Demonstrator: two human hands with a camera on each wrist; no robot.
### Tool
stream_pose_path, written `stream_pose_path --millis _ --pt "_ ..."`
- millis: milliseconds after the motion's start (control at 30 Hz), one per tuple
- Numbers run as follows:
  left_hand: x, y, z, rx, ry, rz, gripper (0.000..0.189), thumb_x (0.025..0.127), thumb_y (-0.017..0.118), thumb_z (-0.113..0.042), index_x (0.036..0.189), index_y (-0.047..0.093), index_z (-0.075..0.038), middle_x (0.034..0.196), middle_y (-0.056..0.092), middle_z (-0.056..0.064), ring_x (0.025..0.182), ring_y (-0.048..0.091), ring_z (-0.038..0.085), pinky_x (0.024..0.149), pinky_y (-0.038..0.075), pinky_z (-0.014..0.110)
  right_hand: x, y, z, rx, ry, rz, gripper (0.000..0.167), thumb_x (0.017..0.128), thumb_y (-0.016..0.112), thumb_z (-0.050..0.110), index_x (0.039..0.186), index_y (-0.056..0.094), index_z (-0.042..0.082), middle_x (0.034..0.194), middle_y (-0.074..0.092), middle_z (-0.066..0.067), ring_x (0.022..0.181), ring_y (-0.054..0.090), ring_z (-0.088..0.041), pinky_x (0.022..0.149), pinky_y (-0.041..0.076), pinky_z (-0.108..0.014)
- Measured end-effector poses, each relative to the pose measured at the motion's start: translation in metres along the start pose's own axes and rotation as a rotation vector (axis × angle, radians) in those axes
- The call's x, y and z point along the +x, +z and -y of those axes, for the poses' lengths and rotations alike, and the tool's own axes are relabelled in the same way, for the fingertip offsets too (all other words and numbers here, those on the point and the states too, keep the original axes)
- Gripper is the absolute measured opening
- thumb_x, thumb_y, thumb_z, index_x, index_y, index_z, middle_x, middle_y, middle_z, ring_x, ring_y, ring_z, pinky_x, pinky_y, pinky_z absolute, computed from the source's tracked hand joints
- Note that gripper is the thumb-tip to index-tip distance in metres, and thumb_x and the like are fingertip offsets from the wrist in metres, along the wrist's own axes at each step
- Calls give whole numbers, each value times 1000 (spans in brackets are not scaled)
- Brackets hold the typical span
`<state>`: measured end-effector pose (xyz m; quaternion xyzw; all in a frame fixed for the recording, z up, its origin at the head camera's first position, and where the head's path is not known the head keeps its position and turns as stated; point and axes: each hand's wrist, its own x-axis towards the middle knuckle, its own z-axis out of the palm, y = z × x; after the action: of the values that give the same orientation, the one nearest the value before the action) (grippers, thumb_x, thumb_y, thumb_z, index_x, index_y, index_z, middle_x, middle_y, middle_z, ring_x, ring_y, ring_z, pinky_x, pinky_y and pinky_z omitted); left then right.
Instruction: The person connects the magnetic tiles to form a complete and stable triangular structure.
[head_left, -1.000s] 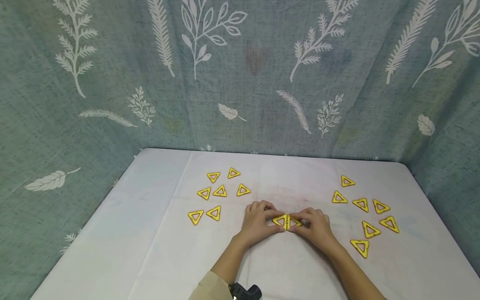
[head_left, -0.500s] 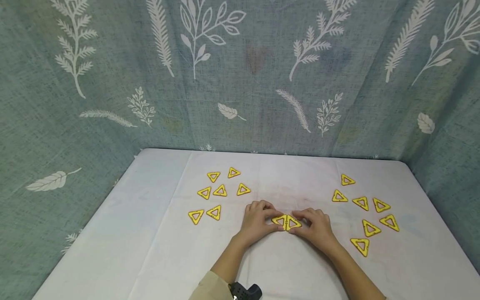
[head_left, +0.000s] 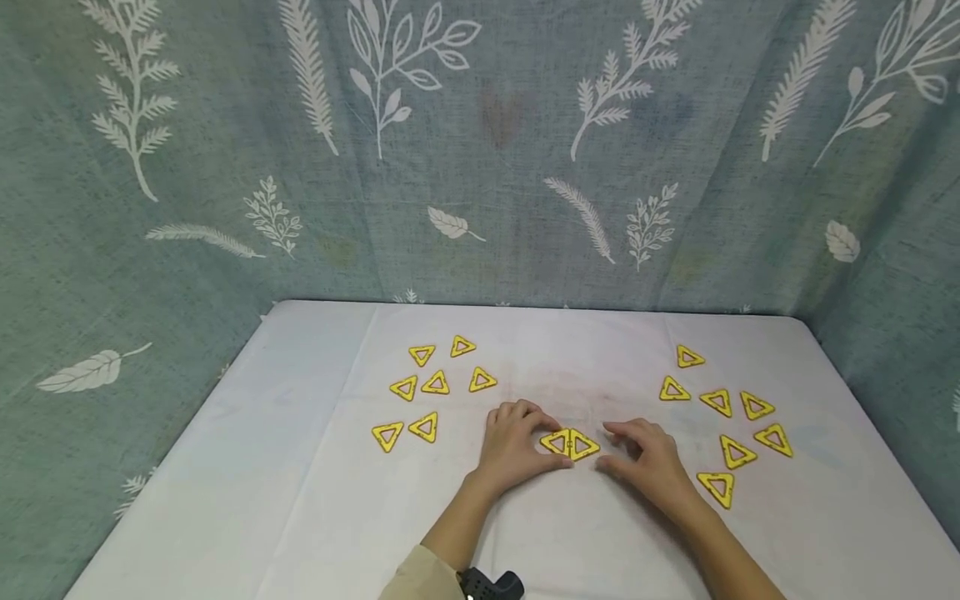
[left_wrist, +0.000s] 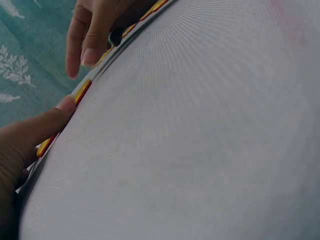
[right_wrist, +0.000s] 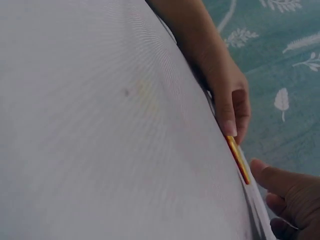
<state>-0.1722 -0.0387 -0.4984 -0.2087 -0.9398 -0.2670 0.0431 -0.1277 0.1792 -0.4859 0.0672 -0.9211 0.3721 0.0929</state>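
Two hollow yellow triangular tiles lie flat edge to edge in the middle of the table, forming a diamond. My left hand [head_left: 513, 447] holds the left tile [head_left: 547, 442], its thumb at the near side and its forefinger at the far side. To the right, my right hand [head_left: 651, 467] is off the right tile [head_left: 593, 447], with thumb and forefinger spread and a small gap to the tile's tip. The right wrist view shows the tile pair [right_wrist: 238, 159] edge-on between both hands. In the left wrist view, the left thumb touches a yellow tile edge [left_wrist: 82, 93].
Several more yellow triangular tiles [head_left: 436, 383] lie scattered on the left of the white-covered table [head_left: 225, 500]. A second scattered group of yellow tiles [head_left: 716, 403] lies to the right. A green leaf-patterned curtain [head_left: 480, 167] stands behind the table.
My right hand has let go of the right tile and drawn away to the right, its fingers parting. My left hand stays at the left tile. The head view has shifted slightly.
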Motion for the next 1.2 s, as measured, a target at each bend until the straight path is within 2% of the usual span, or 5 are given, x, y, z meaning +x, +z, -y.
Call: stream_pose_path --millis 500,733,833,1000,1200 --pt "-2 -2 3 -44 25 11 41 69 74 -58 101 70 -33 105 51 -10 101 41 12 90 30 36 -26 -20 -13 -93 -105 -166 47 60 88 18 103 71 10 87 65 3 74 49 -9 70 31 -31" --pt "-3 -4 4 -51 47 7 41 69 75 -57 104 70 -36 107 52 -9 100 41 12 89 30 35 -35 -35 -25 -102 -171 -244 49 55 89 11 100 72 8 84 64 3 69 48 -7 64 35 -16" --pt "-3 -4 6 -44 48 7 41 69 75 -58 103 70 -35 107 52 -9 101 41 12 89 31 35 -38 -41 -29 -92 -150 -252 48 56 89 9 101 71 7 83 63 1 66 45 -6 62 33 -14" --pt "-3 -4 7 -34 40 4 40 69 75 -57 101 70 -33 108 52 -10 102 42 12 90 31 35 -46 -52 -33 -89 -50 -233 45 62 86 9 104 70 8 84 61 0 65 47 -2 64 37 -8" --pt "-3 -3 7 -52 58 -3 38 70 75 -56 101 70 -34 106 52 -10 101 42 11 89 31 34 -59 -65 -44 -153 47 -246 44 65 86 16 105 70 8 84 61 3 71 44 -2 63 36 -12"
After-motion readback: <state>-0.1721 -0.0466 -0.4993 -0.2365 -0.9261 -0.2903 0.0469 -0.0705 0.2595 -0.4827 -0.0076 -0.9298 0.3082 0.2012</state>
